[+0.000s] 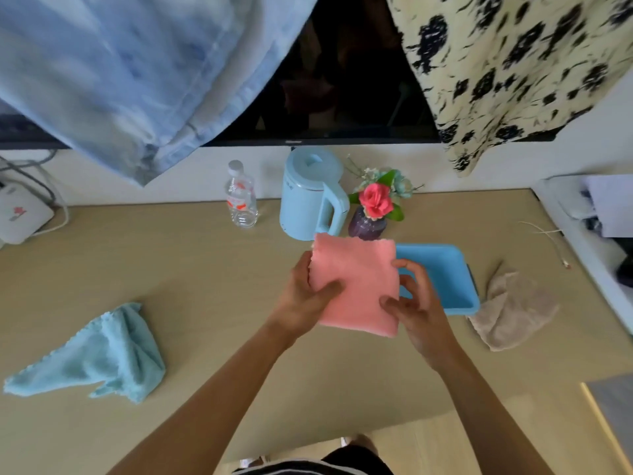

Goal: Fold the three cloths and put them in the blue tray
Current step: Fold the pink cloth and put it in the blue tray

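Note:
A folded pink cloth [356, 279] is held up between both hands above the middle of the table. My left hand [305, 296] grips its left edge, thumb on top. My right hand [412, 299] pinches its right edge and lower right corner. Just behind and to the right lies the blue tray [445, 269], partly hidden by the pink cloth and my right hand; the part I see holds nothing. A crumpled light blue cloth [102, 358] lies at the left of the table. A crumpled beige cloth [510, 313] lies right of the tray.
At the back of the table stand a clear water bottle [240, 197], a light blue kettle [311, 193] and a purple vase with flowers [371, 210]. A white cable [548, 234] lies at the far right. Hanging garments and a dark screen are above.

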Motion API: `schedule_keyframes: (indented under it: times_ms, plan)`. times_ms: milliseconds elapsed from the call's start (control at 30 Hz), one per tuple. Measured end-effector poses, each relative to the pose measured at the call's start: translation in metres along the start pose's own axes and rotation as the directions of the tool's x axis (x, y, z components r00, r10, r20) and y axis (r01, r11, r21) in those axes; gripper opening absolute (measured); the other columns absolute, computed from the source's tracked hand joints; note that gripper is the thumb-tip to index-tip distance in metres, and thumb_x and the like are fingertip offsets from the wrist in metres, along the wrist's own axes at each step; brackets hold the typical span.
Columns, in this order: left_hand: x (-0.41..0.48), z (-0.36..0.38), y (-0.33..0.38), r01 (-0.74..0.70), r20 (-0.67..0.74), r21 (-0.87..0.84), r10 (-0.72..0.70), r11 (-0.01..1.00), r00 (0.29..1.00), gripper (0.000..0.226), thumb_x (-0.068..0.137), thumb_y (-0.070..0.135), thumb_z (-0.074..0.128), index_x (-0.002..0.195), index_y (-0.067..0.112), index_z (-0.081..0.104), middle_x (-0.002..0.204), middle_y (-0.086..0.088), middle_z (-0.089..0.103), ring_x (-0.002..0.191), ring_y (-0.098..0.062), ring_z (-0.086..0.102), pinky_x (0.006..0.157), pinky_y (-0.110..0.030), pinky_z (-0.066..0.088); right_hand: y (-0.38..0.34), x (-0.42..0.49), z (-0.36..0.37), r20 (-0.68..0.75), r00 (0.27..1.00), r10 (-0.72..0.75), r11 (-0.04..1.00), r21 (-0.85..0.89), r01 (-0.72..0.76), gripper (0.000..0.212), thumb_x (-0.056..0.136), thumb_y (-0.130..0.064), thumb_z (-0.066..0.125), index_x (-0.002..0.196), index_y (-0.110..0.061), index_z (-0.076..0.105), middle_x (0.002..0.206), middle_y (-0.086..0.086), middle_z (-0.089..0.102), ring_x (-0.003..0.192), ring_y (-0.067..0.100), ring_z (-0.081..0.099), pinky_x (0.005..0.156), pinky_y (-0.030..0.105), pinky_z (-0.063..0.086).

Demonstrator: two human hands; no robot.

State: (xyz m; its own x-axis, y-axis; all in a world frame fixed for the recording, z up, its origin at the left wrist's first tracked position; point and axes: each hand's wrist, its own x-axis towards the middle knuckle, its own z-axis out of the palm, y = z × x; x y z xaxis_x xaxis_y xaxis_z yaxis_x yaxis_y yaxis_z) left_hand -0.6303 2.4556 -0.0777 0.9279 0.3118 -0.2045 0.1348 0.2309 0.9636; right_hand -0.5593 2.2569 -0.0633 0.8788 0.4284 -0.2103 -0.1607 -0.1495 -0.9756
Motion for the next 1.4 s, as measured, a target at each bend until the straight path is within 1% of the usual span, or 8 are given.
schedule_keyframes:
  times_ms: [167, 300, 400, 533, 700, 1000, 1233, 1400]
  plan:
    - [0.034, 0.058, -0.007, -0.121, 0.024, 0.269, 0.119, 0.955, 0.993, 0.092, 0.08, 0.011, 0.074, 0.15, 0.037, 0.022, 0.112, 0.003, 0.065, 0.094, -0.009, 0.065, 0.075, -0.023, 0.055, -0.001, 0.032, -0.081, 0.091, 0.995, -0.027, 0.973, -0.225, 0.047, 0.047, 0.087, 0.015, 0.06, 0.111, -0.025, 0.067, 0.116, -0.004, 0.064, 0.063, 0.016, 0.053, 0.061, 0.031, 0.044]
    - [0.068, 0.106, -0.021, -0.149, 0.117, 0.584, 0.098, 0.798, 0.988, 0.067, 0.076, 0.019, 0.075, 0.138, 0.028, 0.051, 0.129, -0.002, 0.055, 0.115, -0.025, 0.056, 0.099, -0.035, 0.047, 0.008, 0.065, -0.141, 0.126, 0.992, 0.017, 0.891, -0.452, 0.042, 0.064, 0.081, 0.011, 0.064, 0.11, -0.046, 0.069, 0.122, -0.004, 0.058, 0.093, 0.019, 0.066, 0.082, 0.035, 0.054]
    - [0.092, 0.144, -0.042, -0.083, 0.13, 0.666, -0.006, 0.741, 0.992, 0.067, 0.075, 0.015, 0.08, 0.136, 0.023, 0.053, 0.13, -0.01, 0.051, 0.118, -0.028, 0.052, 0.1, -0.029, 0.04, 0.019, 0.085, -0.175, 0.116, 0.989, 0.096, 0.727, -0.687, 0.009, 0.059, 0.076, 0.001, 0.068, 0.123, -0.036, 0.066, 0.118, 0.011, 0.054, 0.102, 0.031, 0.062, 0.09, 0.041, 0.052]
    - [0.117, 0.174, -0.073, -0.022, 0.116, 0.771, -0.107, 0.636, 0.987, 0.076, 0.072, 0.022, 0.083, 0.14, 0.024, 0.049, 0.138, -0.011, 0.043, 0.125, -0.026, 0.046, 0.098, -0.023, 0.032, 0.036, 0.11, -0.189, 0.123, 0.969, 0.215, 0.481, -0.877, 0.005, 0.061, 0.073, -0.016, 0.063, 0.132, -0.029, 0.061, 0.118, 0.015, 0.054, 0.105, 0.032, 0.062, 0.087, 0.031, 0.048]
    - [0.133, 0.194, -0.095, 0.051, 0.062, 0.811, -0.173, 0.582, 0.983, 0.08, 0.072, 0.019, 0.083, 0.143, 0.018, 0.046, 0.141, -0.012, 0.038, 0.127, -0.028, 0.045, 0.103, -0.03, 0.035, 0.054, 0.13, -0.191, 0.134, 0.945, 0.299, 0.333, -0.942, 0.029, 0.06, 0.086, -0.009, 0.058, 0.143, -0.026, 0.05, 0.138, 0.014, 0.037, 0.11, 0.038, 0.062, 0.094, 0.035, 0.049]
    - [0.156, 0.208, -0.134, 0.101, 0.043, 0.917, -0.348, 0.386, 0.937, 0.093, 0.07, 0.022, 0.081, 0.15, 0.018, 0.034, 0.152, -0.016, 0.025, 0.134, -0.035, 0.04, 0.107, -0.039, 0.038, 0.086, 0.144, -0.179, 0.174, 0.94, 0.294, 0.135, -0.981, 0.139, 0.047, 0.098, -0.003, 0.044, 0.144, -0.004, 0.034, 0.14, 0.02, 0.037, 0.12, 0.041, 0.056, 0.092, 0.043, 0.046]
    - [0.164, 0.218, -0.153, 0.124, 0.043, 0.913, -0.394, 0.388, 0.918, 0.061, 0.074, 0.021, 0.077, 0.125, 0.016, 0.044, 0.138, -0.017, 0.036, 0.112, -0.04, 0.055, 0.094, -0.046, 0.05, 0.102, 0.152, -0.168, 0.158, 0.932, 0.325, -0.019, -0.985, 0.173, 0.042, 0.101, -0.009, 0.046, 0.142, 0.0, 0.043, 0.149, 0.02, 0.033, 0.122, 0.032, 0.057, 0.087, 0.039, 0.05]
    - [0.168, 0.224, -0.155, 0.051, 0.037, 0.979, -0.415, 0.199, 0.909, 0.088, 0.068, 0.023, 0.08, 0.14, 0.018, 0.03, 0.141, -0.013, 0.025, 0.08, -0.032, 0.052, 0.072, -0.039, 0.048, 0.11, 0.16, -0.165, 0.156, 0.949, 0.275, -0.236, -0.946, 0.224, 0.033, 0.095, -0.014, 0.06, 0.128, -0.01, 0.058, 0.135, 0.012, 0.045, 0.118, 0.024, 0.056, 0.089, 0.031, 0.047]
